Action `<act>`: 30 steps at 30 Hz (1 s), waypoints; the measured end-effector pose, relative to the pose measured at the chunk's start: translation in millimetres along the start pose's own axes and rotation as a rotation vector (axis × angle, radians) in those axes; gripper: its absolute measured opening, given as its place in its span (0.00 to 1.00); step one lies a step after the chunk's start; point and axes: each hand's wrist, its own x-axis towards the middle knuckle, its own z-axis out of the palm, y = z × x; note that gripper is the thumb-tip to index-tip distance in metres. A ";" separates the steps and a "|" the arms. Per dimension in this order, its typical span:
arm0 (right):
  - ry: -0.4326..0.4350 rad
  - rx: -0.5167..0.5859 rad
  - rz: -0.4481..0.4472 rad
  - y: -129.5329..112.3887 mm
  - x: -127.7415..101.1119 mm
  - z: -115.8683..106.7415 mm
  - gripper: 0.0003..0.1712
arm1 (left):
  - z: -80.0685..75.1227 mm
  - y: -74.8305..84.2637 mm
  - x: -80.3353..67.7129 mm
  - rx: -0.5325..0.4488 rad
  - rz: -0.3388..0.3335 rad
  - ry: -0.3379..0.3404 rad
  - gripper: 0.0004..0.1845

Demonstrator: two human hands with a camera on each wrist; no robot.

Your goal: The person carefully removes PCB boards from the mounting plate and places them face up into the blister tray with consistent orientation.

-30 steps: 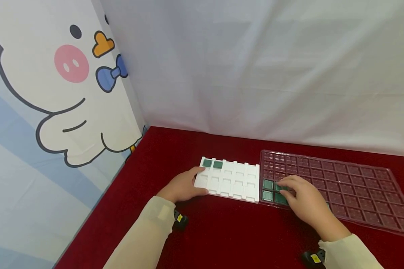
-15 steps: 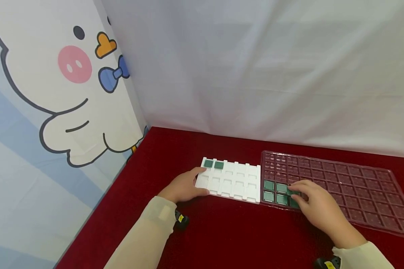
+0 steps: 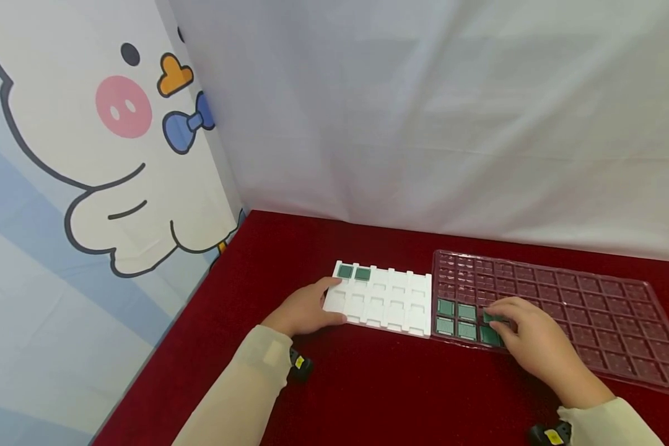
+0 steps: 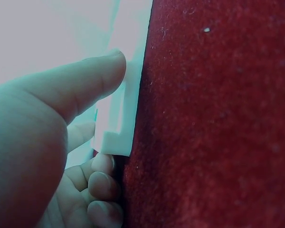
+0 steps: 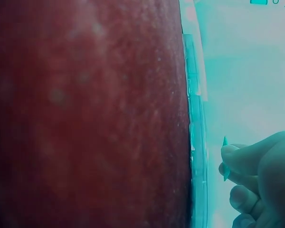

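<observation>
Right hand (image 3: pixel 535 344) fingers pinched a small green square chip (image 3: pixel 493 318) from the clear plastic grid tray (image 3: pixel 591 297); left hand (image 3: pixel 303 308) gripped the white compartment tray (image 3: pixel 387 300). Next: lift clear, seat in the empty slot beside the 2 filled.

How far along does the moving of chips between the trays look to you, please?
Early. Two chips sit in the white tray's far-left pockets; its other pockets look empty. The right hand pinches a tilted chip over the clear tray, where about five chips remain. The left hand holds the white tray's corner.
</observation>
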 end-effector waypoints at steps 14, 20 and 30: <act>-0.018 -0.004 0.018 11.1 5.9 6.1 0.14 | -1.9 2.1 -1.3 0.002 0.006 -0.003 0.44; -0.018 -0.009 0.007 12.1 7.5 7.2 0.15 | -1.6 1.7 -2.3 0.002 -0.012 -0.003 0.44; -0.042 -0.014 0.018 12.4 8.9 6.8 0.14 | -1.3 2.0 -1.7 -0.001 -0.010 -0.004 0.44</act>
